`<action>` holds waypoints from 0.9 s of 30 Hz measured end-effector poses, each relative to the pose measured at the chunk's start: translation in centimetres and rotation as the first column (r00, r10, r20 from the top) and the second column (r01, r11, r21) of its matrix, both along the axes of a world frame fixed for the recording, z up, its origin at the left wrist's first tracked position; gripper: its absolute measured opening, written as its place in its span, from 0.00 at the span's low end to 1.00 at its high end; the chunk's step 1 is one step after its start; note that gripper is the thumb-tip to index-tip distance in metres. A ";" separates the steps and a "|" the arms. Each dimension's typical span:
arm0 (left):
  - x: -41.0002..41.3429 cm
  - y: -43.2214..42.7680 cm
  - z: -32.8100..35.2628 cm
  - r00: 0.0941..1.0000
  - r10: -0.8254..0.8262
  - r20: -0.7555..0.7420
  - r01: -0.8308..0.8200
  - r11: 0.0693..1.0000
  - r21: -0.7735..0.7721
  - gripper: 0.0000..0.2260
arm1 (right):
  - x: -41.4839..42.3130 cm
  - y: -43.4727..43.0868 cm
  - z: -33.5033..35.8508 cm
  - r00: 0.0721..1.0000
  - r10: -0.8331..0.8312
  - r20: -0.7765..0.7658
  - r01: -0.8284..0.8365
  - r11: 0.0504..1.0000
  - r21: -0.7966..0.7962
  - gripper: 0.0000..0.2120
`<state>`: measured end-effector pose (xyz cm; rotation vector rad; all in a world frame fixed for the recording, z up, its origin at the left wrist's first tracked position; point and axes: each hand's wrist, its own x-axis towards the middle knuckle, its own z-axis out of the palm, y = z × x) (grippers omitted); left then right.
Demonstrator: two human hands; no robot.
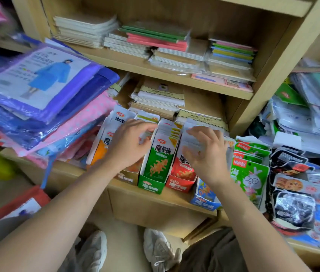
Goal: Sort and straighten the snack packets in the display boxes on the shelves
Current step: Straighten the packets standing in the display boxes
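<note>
Curled with the left hand [129, 142] round the white top edges of a few snack packets [145, 136] in the brown display box [126, 178], fingertips hooked over the far side. Spread with the right hand [204, 152] over the tops of the red packets [180, 169] in the red display box [180, 185], fingers loosely bent; cannot tell from this angle whether the thumb closes beneath the stack or merely steadies it. Leaves untouched, between the two hands, the green display box [151, 186], its packets upright and fairly even. Just outside the left hand, leaning away from it, tall orange packets [101, 148]; just outside the right wrist, the blue display box [206, 202], set forward at the lip of the shelf [155, 200], and beyond that the green rabbit packets [251, 173] in a loose overlapping row. Probably light, thin and slick: limp singly, stiffer when bunched, and apt to fan out or slide past one another. Better taken as a bundle by the flat sealed strip along the top, or squeezed at both flanks, then tapped down against the box floor to level the edges. Calls for a gentle squeeze only, given thin card walls that look easy to buckle.
</note>
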<state>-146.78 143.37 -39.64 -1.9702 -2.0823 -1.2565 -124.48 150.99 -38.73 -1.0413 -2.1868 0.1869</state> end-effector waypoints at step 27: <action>-5.1 4.1 -0.8 0.871 0.264 -0.415 -0.246 0.964 0.098 0.05 | -6.6 2.8 -0.5 0.969 -0.050 0.241 0.027 0.995 0.096 0.14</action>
